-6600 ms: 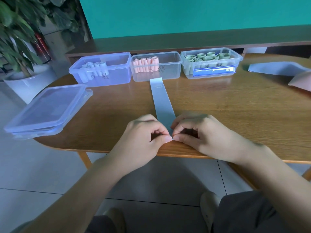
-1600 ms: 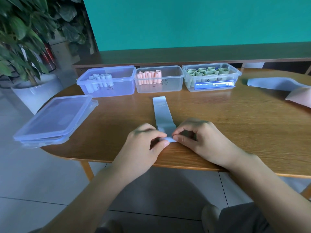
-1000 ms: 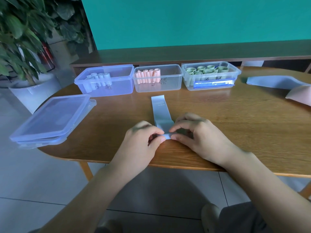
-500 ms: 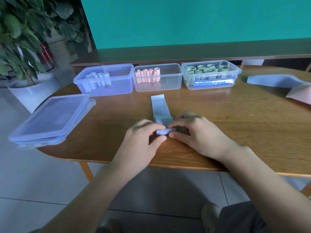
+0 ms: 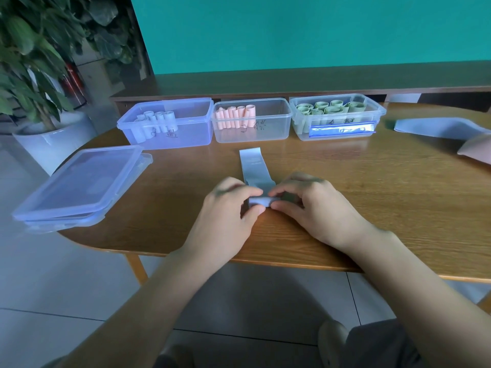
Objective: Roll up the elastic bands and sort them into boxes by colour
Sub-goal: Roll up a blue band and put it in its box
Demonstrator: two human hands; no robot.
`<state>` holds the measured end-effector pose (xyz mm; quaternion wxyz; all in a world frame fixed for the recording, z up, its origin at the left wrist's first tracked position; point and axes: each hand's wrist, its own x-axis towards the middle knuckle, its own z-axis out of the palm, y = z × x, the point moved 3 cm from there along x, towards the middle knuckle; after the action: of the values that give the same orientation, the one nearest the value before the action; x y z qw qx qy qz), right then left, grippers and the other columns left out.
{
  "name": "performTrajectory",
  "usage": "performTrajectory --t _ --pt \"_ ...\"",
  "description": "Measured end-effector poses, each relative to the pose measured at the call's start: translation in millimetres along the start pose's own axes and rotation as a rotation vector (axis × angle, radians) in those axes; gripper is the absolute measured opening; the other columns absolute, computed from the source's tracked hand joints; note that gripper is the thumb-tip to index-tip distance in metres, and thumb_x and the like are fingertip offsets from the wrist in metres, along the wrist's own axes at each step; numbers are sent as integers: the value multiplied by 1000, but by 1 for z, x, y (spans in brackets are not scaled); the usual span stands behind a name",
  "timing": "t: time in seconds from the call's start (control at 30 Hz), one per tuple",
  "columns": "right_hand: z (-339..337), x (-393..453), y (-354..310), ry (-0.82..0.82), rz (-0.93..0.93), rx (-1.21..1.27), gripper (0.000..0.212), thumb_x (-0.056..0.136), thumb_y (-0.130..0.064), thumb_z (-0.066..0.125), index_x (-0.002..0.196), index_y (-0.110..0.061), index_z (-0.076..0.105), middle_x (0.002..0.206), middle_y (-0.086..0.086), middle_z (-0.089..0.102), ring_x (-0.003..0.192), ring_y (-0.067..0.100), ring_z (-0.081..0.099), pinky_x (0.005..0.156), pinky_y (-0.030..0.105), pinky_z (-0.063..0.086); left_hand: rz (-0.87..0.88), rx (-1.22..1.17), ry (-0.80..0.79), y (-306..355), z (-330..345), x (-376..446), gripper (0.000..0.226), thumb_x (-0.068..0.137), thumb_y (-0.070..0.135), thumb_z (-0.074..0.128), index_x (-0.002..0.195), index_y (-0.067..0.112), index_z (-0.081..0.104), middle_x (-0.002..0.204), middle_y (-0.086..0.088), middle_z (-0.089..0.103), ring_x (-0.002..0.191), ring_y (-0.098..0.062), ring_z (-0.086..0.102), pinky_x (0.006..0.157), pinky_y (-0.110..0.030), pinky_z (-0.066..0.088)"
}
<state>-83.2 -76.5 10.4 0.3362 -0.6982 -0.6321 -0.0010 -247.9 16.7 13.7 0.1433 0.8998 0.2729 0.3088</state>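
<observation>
Left hand [image 5: 228, 211] and right hand [image 5: 313, 205]: each grip pinched on rolled end of blue band [image 5: 255, 171]; rest flat on bench [image 5: 372, 197], pointing toward pink box [image 5: 265, 134].

The place looks like an office or a plain workroom rather than a home kitchen or a shop; a rounded wooden table [image 5: 372, 187] stands on pale grey floor tiles [image 5: 53, 288]; behind it runs a long dark wooden ledge [image 5: 292, 81] under a flat teal wall [image 5: 292, 30]; a big leafy plant [image 5: 32, 54] in a white pot [image 5: 50, 139] fills the left corner; something red, perhaps a fire extinguisher [image 5: 73, 83], stands behind the leaves, though too hidden to be sure.
</observation>
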Motion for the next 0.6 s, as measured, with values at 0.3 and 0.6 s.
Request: performTrajectory --t 0.3,0.6 --pt "1 5 0 -62 47 -76 25 95 -39 65 119 -33 69 113 -17 56 86 7 51 81 40 52 10 -2 -14 -2 1 7 23 87 25 75 110 26 72 105 14 64 88 1 47 77 -5 33" --pt "3 3 1 19 36 -40 21 93 -32 70 114 -31 70 108 -15 63 83 2 55 78 39 54 -40 -23 -55 -5 4 11 15 91 23 71 105 27 68 103 14 63 93 -2 49 76 -13 32"
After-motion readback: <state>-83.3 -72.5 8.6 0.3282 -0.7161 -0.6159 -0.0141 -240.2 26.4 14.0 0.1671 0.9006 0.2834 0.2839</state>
